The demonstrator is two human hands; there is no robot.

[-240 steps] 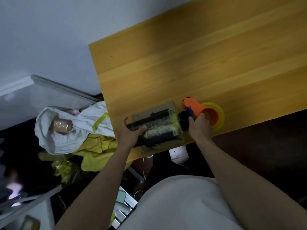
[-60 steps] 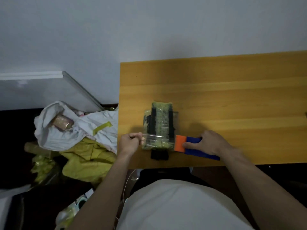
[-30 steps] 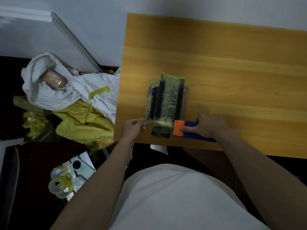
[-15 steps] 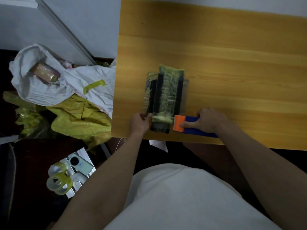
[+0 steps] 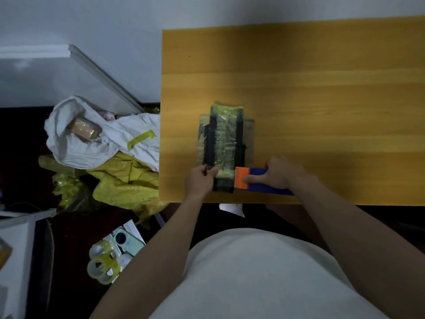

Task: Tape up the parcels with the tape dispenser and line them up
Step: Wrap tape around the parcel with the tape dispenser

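Note:
A dark parcel (image 5: 226,143) wrapped in yellowish-green clear tape lies lengthways near the front left corner of the wooden table (image 5: 322,100). My left hand (image 5: 199,181) pinches a strip of clear tape at the parcel's near left corner. My right hand (image 5: 279,174) grips the blue handle of the tape dispenser (image 5: 255,181), whose orange head touches the parcel's near right side. The dispenser's roll is hidden under my hand.
Left of the table, on the floor, a white bag (image 5: 92,139) holds another wrapped parcel (image 5: 84,128), with crumpled yellow plastic (image 5: 124,187) below it. Spare tape rolls (image 5: 101,265) and a phone (image 5: 125,241) lie near my left side. A wall rises behind the table.
My left hand has moved right, from the table's edge to the parcel's near left corner, carrying the tape end with it. My right hand and the dispenser stay by the parcel.

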